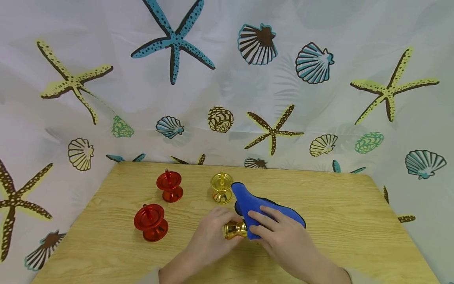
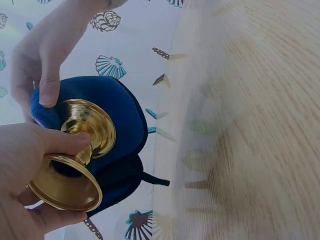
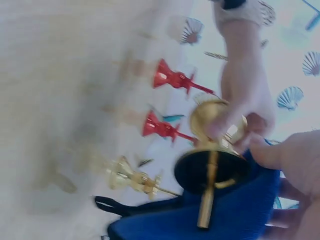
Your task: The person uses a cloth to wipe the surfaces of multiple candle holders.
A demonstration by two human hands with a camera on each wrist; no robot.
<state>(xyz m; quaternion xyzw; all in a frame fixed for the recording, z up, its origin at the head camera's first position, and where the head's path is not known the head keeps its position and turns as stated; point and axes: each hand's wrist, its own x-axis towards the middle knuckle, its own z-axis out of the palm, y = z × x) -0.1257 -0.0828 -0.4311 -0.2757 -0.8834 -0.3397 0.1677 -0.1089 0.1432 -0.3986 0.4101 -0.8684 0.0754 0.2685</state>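
Your left hand (image 1: 212, 233) has its grip closed around the stem and base of a gold candle holder (image 1: 235, 230), which is tipped sideways between your two hands over the wooden tabletop (image 1: 354, 221), its base toward your left. Your right hand (image 1: 285, 234) holds a blue cloth (image 1: 264, 207) with dark edging, its grip pinching the cloth against the holder's dish. Just beyond the cloth, a second gold holder (image 1: 221, 184) stands upright. Off to your left stand two red holders, the farther one (image 1: 169, 182) behind the nearer one (image 1: 149, 219). A shell-and-starfish-patterned sheet (image 1: 319, 23) hangs behind.
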